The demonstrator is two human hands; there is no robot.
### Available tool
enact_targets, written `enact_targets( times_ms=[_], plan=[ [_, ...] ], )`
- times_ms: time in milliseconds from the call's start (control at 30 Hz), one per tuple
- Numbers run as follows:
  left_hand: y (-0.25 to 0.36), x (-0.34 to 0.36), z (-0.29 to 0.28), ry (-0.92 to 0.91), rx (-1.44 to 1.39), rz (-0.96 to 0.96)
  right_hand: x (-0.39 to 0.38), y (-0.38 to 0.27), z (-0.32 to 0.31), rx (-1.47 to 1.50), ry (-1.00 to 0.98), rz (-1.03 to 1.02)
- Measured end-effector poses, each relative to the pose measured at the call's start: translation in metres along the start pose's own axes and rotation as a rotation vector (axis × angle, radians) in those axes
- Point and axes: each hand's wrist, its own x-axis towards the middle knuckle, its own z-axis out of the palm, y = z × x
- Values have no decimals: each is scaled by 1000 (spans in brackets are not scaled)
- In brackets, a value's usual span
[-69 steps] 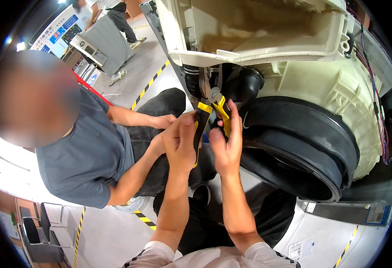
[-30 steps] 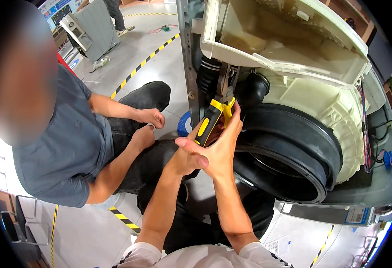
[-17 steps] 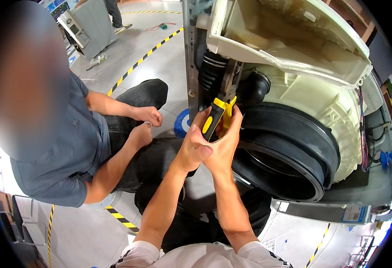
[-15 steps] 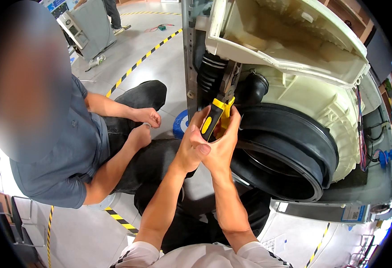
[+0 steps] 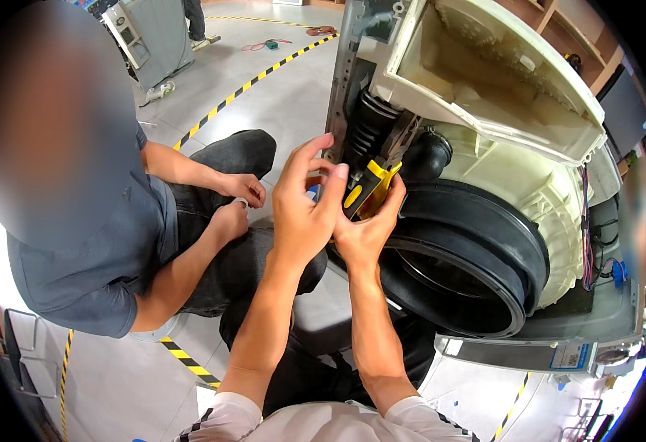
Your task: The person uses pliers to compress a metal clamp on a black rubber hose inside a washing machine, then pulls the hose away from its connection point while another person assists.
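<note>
My right hand (image 5: pixel 367 228) grips yellow-and-black pliers (image 5: pixel 367 188), whose jaws reach up to a black ribbed hose (image 5: pixel 371 129) under the cream detergent drawer housing (image 5: pixel 485 81) of an opened washing machine. My left hand (image 5: pixel 304 206) is raised beside the pliers, fingers spread, its fingertips resting on the pliers handle. Just below and right of both hands sits the large black rubber door gasket (image 5: pixel 477 258) around the drum opening.
A person in a grey shirt (image 5: pixel 80 250) and dark trousers crouches at the left, both hands near their knee. The machine's white tub (image 5: pixel 551 191) and coloured wiring (image 5: pixel 588 243) are at the right. Yellow-black floor tape (image 5: pixel 256 81) crosses the grey floor; another machine (image 5: pixel 153 29) stands far back.
My left hand has opened and lifted off my right hand, fingers now spread by the pliers. The view moved closer to the hose. The crouching person's hands stayed near their knee.
</note>
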Motion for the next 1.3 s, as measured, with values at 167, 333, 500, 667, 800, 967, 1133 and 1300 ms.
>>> enact_targets(
  times_ms=[167,333,500,667,800,967,1133,1300],
  plan=[
    [9,17,9,43,140,171,0,0,-2,45,-24,20],
    [19,27,10,34,295,220,0,-4,-5,22,-34,-4],
    [18,26,14,53,276,289,0,-11,-4,74,-41,-9],
    [10,28,17,80,226,359,-6,-15,-11,33,-101,112],
    [11,27,18,85,211,365,-9,-6,-8,11,-35,33],
    [12,28,17,83,195,355,-9,-6,-2,68,-24,26],
    [12,30,16,77,175,356,-9,-3,3,95,-8,27],
    [12,30,17,79,163,347,-7,-4,0,68,-25,20]
  ],
)
